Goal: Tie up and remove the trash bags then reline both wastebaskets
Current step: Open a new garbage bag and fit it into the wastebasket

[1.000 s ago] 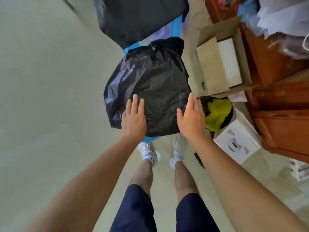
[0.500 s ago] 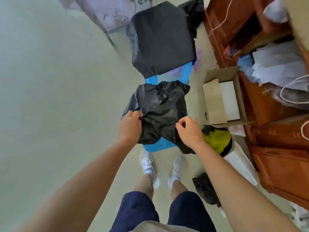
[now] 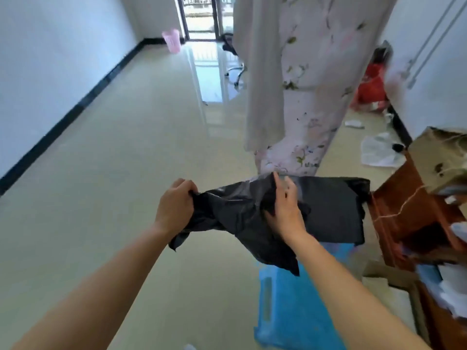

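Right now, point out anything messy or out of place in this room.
Litter lies loose on the floor by the right wall: a crumpled white plastic sheet and a paper scrap, near a slumped red bag. The black trash bag held by the left hand and right hand is crumpled, not visibly torn.

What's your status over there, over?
Left hand grips black trash bag. Right hand on it, grip unclear. Bag held above blue wastebasket. Pink wastebasket far off.
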Motion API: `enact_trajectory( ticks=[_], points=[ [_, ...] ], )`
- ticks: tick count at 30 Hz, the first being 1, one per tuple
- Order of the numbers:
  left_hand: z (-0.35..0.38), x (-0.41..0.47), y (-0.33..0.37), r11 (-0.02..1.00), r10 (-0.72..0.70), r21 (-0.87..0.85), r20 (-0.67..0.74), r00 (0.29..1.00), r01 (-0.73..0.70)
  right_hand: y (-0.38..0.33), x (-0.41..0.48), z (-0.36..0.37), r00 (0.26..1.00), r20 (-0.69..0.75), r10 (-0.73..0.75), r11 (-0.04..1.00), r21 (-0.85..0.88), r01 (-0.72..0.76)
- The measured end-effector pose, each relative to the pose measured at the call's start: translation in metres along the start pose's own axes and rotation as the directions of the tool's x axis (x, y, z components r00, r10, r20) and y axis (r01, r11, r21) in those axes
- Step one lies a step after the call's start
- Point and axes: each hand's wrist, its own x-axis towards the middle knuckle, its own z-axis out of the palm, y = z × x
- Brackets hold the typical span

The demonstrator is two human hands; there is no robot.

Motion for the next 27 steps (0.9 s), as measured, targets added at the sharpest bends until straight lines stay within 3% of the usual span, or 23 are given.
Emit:
enact_trajectory(
  ticks=[4,7,9,13,15,19,23,25,27],
  points=[
    [-0.098,0.02,-0.097,0.998,-0.056,-0.021,-0.074,0.996,0.055,-0.122,0.067,0.042,0.965,-0.104,-0.242,0.961,-0.164,0.223],
    [-0.163,0.041,-0.165,0.994,-0.104,0.041,-0.021,0.994,0.105,-0.217,0.104,0.069,0.969,-0.082,-0.232,0.972,-0.044,0.229],
    [-0.198,0.06,-0.2,0.982,-0.172,0.084,0.027,0.985,0.17,-0.271,0.129,0.089,0.964,-0.031,-0.265,0.958,-0.119,0.26],
    [-0.248,0.097,-0.223,0.977,-0.198,-0.097,-0.101,0.975,0.189,-0.355,0.176,0.127,0.935,0.074,-0.347,0.911,-0.211,0.355],
    [-0.26,0.117,-0.228,0.981,-0.186,-0.086,-0.13,0.974,0.176,-0.384,0.199,0.144,0.932,0.096,-0.35,0.905,-0.224,0.362],
    [-0.257,0.174,-0.241,0.952,-0.237,0.213,0.067,0.969,0.218,-0.413,0.26,0.179,0.933,0.137,-0.333,0.919,-0.175,0.354],
    [-0.229,0.262,-0.272,0.795,-0.29,0.586,0.137,0.947,0.159,-0.424,0.351,0.209,0.927,0.17,-0.335,0.926,-0.123,0.357],
    [-0.219,0.317,-0.292,0.713,-0.332,0.687,0.158,0.93,0.138,-0.426,0.406,0.219,0.92,0.187,-0.346,0.919,-0.132,0.372],
    [-0.219,0.373,-0.31,0.703,-0.397,0.683,0.147,0.906,0.197,-0.429,0.462,0.222,0.906,0.226,-0.357,0.899,-0.182,0.399]
  ],
)
